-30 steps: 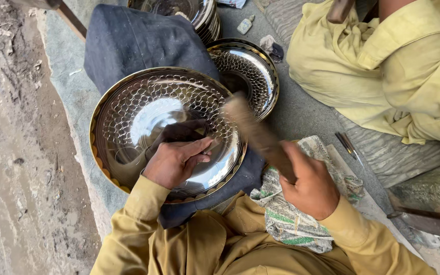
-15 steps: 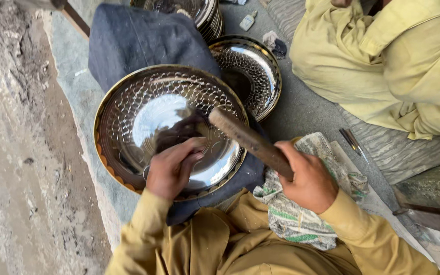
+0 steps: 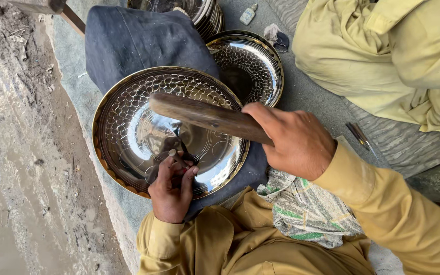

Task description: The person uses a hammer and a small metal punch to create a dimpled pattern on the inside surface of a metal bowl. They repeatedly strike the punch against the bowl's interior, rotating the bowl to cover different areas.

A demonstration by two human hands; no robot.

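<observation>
Fingers [image 3: 182,170] of the left hand [image 3: 171,191] pinch a small dark metal punch [image 3: 173,153], its tip planted on the near inside of the large round shiny metal tray with the scalloped pattern [image 3: 128,117]. The right hand [image 3: 296,142] is clenched tight round the handle of a worn wooden mallet [image 3: 204,116], raised level above the tray and just over the punch head.

By the look of it, this is mid-strike in the chasing work: the punch is set and the mallet is poised. The next move calls for a short, square blow on the punch top, with the left fingers holding it steady so the mark doesn't skid across the polished centre.

The tray rests on a dark blue cloth pad [image 3: 138,40], on the grey concrete floor [image 3: 72,71]. Touching its far rim lies a second, smaller patterned metal tray [image 3: 250,66], with a stack of more trays [image 3: 199,12] beyond. A person in yellow clothing [image 3: 383,56] sits to the right, and thin metal tools [image 3: 360,136] lie nearby.
</observation>
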